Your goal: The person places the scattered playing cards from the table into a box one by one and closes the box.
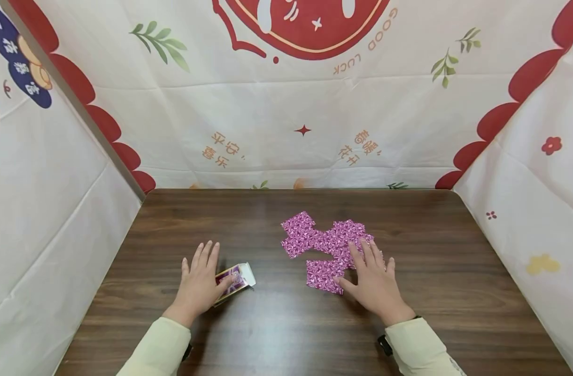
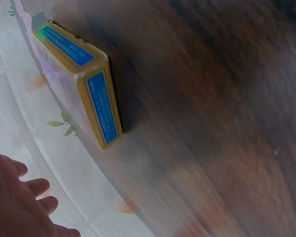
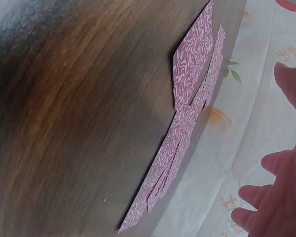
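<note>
Over the pink-patterned cards [image 1: 337, 244] my right hand [image 1: 374, 286] hovers, my left hand [image 1: 197, 286] by the card box [image 1: 240, 281], fingers spread apart — seemingly pre-grasp, curling called for.

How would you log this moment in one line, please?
left hand: empty, by box; right hand: empty, over cards; box: flap open; cards: spread on table
</note>
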Tool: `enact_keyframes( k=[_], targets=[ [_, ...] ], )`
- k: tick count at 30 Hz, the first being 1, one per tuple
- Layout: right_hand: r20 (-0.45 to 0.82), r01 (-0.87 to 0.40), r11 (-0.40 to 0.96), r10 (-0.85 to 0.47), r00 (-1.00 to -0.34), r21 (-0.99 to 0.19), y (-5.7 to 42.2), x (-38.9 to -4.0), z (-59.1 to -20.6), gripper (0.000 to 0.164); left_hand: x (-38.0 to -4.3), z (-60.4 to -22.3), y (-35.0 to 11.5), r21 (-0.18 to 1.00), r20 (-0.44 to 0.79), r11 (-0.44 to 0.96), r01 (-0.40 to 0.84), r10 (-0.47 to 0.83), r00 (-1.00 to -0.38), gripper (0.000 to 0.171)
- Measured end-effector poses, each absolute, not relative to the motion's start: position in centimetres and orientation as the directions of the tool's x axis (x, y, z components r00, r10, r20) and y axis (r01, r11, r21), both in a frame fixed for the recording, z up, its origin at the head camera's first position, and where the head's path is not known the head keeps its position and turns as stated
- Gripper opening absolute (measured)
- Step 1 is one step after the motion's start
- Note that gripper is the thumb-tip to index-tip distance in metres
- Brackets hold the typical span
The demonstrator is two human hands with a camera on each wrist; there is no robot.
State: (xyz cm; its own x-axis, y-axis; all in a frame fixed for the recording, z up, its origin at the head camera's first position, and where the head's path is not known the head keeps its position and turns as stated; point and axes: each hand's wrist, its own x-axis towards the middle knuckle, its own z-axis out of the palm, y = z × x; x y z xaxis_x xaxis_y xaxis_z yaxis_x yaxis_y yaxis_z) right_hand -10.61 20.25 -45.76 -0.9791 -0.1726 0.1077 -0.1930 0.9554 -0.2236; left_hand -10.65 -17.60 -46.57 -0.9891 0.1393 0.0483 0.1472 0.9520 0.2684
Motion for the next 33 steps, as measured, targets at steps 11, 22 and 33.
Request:
enact_keyframes(
  k=[11, 22, 33],
  targets=[
    [0.07, -0.202, 0.954, -0.191, -0.979, -0.22, 20.1, -10.8, -46.1, 0.088, -10.9, -47.4, -16.9, 0.305, 0.023, 0.94, 0.153, 0.153, -0.988, 0.091],
    [0.057, -0.197, 0.954, -0.189, -0.98, -0.226, 20.4, -10.7, -46.4, 0.087, -10.9, -48.2, -15.9, 0.312, -0.04, 0.938, 0.151, 0.172, -0.984, 0.086],
    [0.039, -0.194, 0.954, -0.19, -0.981, -0.227, 20.5, -10.5, -46.3, 0.085, -11.2, -48.3, -14.8, 0.327, -0.045, 0.933, 0.151, 0.175, -0.983, 0.082]
  ],
)
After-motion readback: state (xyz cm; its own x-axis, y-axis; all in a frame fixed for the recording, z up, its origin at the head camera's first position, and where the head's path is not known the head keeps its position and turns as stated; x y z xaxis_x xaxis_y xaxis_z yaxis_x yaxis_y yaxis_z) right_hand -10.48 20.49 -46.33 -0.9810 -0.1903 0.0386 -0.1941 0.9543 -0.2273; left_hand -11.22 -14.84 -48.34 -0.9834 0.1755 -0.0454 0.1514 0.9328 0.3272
